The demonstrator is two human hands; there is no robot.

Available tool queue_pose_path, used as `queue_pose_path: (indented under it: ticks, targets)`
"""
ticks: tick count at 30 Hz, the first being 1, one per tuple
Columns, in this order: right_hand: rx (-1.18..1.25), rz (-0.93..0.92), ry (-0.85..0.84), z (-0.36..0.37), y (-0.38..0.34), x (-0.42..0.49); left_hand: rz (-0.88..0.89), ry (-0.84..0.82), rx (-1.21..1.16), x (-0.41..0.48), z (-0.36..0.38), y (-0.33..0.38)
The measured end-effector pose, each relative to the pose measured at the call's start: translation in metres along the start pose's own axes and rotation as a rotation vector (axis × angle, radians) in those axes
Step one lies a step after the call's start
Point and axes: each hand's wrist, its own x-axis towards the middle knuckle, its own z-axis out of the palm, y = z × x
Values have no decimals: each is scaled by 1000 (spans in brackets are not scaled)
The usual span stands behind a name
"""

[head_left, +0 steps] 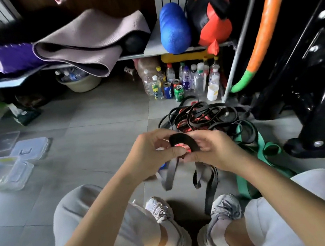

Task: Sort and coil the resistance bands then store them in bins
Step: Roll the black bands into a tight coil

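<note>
Black band (183, 143) is being pinched by left hand (151, 151) and right hand (214, 150), held up near the tangled pile (202, 115), likely so the started coil isn't springing open.

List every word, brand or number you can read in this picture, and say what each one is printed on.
"PEPSI": on the blue can.
Green can, red can, bottle labels: print too blurred or small to read.
</note>
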Motion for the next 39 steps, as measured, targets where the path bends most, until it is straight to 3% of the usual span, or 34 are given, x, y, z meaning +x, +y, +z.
queue_pose_path:
  ticks: [5,10,14,16,17,21,23,26,29,35,39]
  targets:
    - [48,-62,68,14,-10,-6,24,77,-114,-8,-2,10]
    - [90,-100,81,36,-8,-10,33,70,-417,-14,-2,9]
    - [212,-69,176,32,-14,-7,-83,133,-697,-21,-6,0]
    - [133,-61,177,22,-18,-8,-145,160,-539,-26,-13,-4]
    - [32,-47,153,18,-20,-10,-165,152,-345,-27,-17,-7]
    - [-577,-5,-5,21,-25,-13,-87,5,714,-31,-16,-2]
    - [-717,-7,-52,29,-30,-12,-41,-74,887,-28,-5,3]
    - [-674,-34,-30,28,-37,-12,-18,-145,974,-20,7,10]
    - [-591,-76,29,19,-39,-20,-8,-99,851,-20,3,7]
    - [-455,32,40,13,-29,-29,-101,74,231,-37,-8,-1]
    - [9,6,59,35,-28,-28,-150,142,-418,-44,-1,-5]
